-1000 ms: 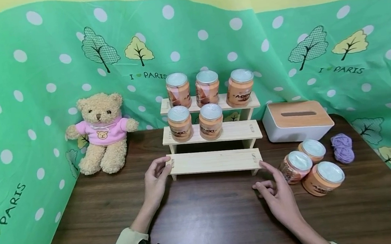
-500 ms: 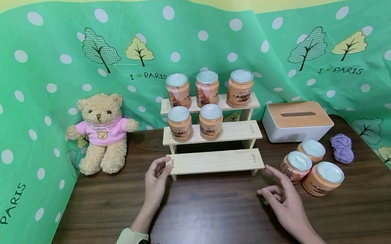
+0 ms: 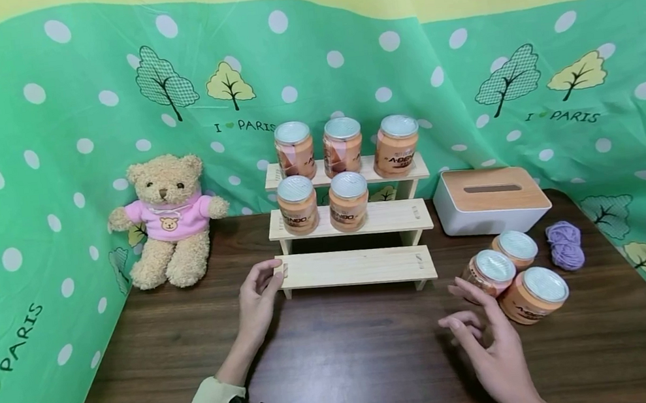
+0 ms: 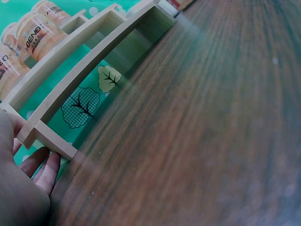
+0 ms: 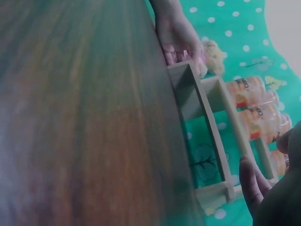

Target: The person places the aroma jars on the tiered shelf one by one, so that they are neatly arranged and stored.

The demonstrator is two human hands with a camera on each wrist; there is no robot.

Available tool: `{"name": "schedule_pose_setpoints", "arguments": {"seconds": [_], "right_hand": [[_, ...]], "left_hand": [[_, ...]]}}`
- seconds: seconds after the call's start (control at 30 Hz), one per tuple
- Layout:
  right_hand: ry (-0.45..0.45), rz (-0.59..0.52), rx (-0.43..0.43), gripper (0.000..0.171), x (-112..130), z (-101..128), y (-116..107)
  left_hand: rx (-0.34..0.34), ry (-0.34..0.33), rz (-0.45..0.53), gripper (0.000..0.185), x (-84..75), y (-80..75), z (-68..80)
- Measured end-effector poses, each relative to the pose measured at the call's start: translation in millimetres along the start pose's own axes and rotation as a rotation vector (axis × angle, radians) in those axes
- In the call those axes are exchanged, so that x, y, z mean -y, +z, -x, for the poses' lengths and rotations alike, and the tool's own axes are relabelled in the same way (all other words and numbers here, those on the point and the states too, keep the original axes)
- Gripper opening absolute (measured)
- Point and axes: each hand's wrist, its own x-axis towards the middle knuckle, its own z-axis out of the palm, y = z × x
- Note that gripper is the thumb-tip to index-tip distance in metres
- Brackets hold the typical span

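Pale, unfinished wood makes up the three-step rack [image 3: 352, 231] that stands toward the back of the dark desk [image 3: 341, 370], just in front of the green cloth. It looks light and stiff, but five orange jars [image 3: 298, 204] stand on its upper two steps, so I would judge it top-heavy and prone to shedding them if tilted; the ends of the bottom step seem the safest places to hold. The left hand [image 3: 258, 300] pinches that step's left end between thumb and curled fingers [image 4: 42, 165]. The right hand [image 3: 492, 348] hangs above the desk, to the right of the rack and apart from it, fingers loosely spread and holding nothing, with its fingertips close to the nearest of three loose jars [image 3: 487, 274] right of the rack.
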Motion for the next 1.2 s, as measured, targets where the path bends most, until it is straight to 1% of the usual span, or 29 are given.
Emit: {"name": "schedule_pose_setpoints", "arguments": {"seconds": [0.13,0.23,0.37,0.4,0.5,0.53,0.6,0.63,0.8,0.9,0.97,1.03,1.13,1.2], "right_hand": [[-0.029,0.025,-0.010,0.065,1,2,-7],[-0.045,0.026,-0.039,0.065,3,3,-11],[-0.071,-0.009,-0.086,0.063,3,3,-16],[-0.097,-0.018,-0.096,0.062,2,2,-17],[-0.139,-0.023,-0.122,0.061,0,0,-20],[-0.147,-0.033,-0.132,0.060,-1,0,-21],[-0.192,-0.064,-0.148,0.059,-4,-2,-24],[-0.197,-0.076,-0.158,0.059,-6,-2,-24],[-0.280,-0.225,-0.189,0.057,-16,-4,-28],[-0.287,-0.289,-0.213,0.057,-19,-5,-31],[-0.283,-0.296,-0.233,0.057,-20,-6,-33],[-0.270,-0.283,-0.254,0.056,-20,-6,-36],[-0.259,-0.232,-0.297,0.052,-20,-7,-42],[-0.264,-0.237,-0.330,0.049,-21,-9,-45]], "left_hand": [[0.007,0.001,0.001,0.026,0.2,-0.1,-0.2],[0.005,0.001,-0.003,0.026,0.3,-0.3,0.1],[0.007,0.000,-0.005,0.026,0.3,-0.4,1.0],[0.008,0.001,-0.003,0.026,0.6,-0.4,1.3],[0.008,0.003,-0.002,0.026,1.5,-0.4,1.2],[0.007,0.007,-0.002,0.026,1.7,-0.4,1.2],[0.004,0.009,-0.001,0.025,2.7,-0.8,0.6],[0.002,0.009,0.000,0.025,2.9,-0.8,0.2],[-0.002,0.008,-0.004,0.024,2.3,-1.2,-0.7],[0.005,0.005,-0.004,0.024,1.2,-1.0,-0.7],[0.009,0.009,-0.004,0.025,1.4,-0.8,-0.6],[0.008,0.013,-0.003,0.024,1.4,-0.5,-0.7],[0.004,0.020,-0.008,0.023,1.7,-0.1,-0.7],[0.004,0.016,-0.006,0.023,1.4,0.0,-1.2]]}}
